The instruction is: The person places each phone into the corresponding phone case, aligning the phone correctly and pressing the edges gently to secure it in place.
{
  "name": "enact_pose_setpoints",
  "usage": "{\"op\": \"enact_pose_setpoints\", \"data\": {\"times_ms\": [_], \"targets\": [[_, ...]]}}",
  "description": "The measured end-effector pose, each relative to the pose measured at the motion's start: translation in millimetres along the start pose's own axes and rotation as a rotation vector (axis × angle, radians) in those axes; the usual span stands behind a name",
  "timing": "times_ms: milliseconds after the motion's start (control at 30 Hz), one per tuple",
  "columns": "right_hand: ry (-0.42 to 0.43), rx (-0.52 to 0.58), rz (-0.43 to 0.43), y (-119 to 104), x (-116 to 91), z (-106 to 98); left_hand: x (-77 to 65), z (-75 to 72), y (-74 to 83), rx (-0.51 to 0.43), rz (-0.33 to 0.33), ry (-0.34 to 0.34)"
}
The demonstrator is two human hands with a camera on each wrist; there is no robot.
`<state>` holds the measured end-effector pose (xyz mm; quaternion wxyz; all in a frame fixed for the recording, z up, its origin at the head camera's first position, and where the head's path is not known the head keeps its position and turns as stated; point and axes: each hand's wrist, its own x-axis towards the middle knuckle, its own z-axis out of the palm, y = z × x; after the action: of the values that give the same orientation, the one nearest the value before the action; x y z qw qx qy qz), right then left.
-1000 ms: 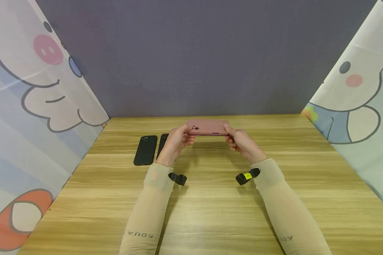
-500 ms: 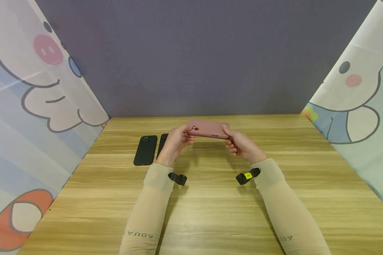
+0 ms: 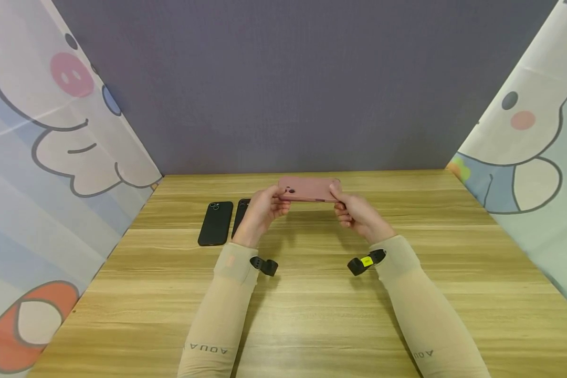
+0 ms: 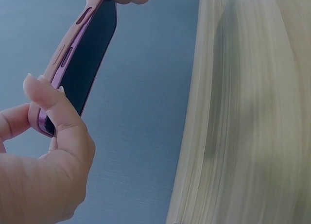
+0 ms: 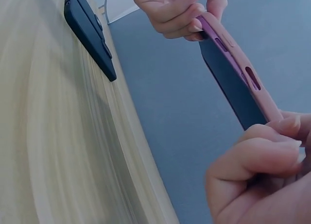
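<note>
A pink phone case [image 3: 312,186] is held sideways above the far middle of the table, its back facing up. My left hand [image 3: 264,210] pinches the camera end and my right hand [image 3: 361,214] pinches the other end. In the left wrist view a purple-edged phone [image 4: 92,51] with a dark screen sits partly in the case. Along this side the pink rim [image 4: 60,46] stands a little apart from the phone's purple edge. The right wrist view shows the same slit beside the phone's dark face [image 5: 228,78]. Fingers hide both ends.
Two black phones or phone cases lie at the left: one [image 3: 215,223] in full view, another [image 3: 241,212] partly behind my left hand. The wooden table [image 3: 312,315] ends at a grey panel [image 3: 307,84]. Cartoon-print cloths [image 3: 52,157] flank both sides.
The right end of the pink case dips toward me half a second ago and is raised again now. Both hands keep their hold and stay nearly in place.
</note>
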<state>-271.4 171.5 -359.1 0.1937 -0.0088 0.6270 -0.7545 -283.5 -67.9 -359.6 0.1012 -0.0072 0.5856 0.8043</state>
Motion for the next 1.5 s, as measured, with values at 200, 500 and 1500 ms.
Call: {"op": "enact_pose_setpoints", "data": {"times_ms": [200,500,1500], "targets": [[-0.033,0.051,-0.047,0.2,0.4,0.9,-1.3,-1.2,1.6,-0.053,0.013,-0.012],[-0.021,0.025,-0.057,0.8,0.9,-0.6,-3.8,-1.8,2.4,-0.047,0.023,0.006],[0.042,-0.124,-0.088,4.8,1.3,1.8,-1.6,-4.5,3.3,0.049,0.03,-0.038]]}}
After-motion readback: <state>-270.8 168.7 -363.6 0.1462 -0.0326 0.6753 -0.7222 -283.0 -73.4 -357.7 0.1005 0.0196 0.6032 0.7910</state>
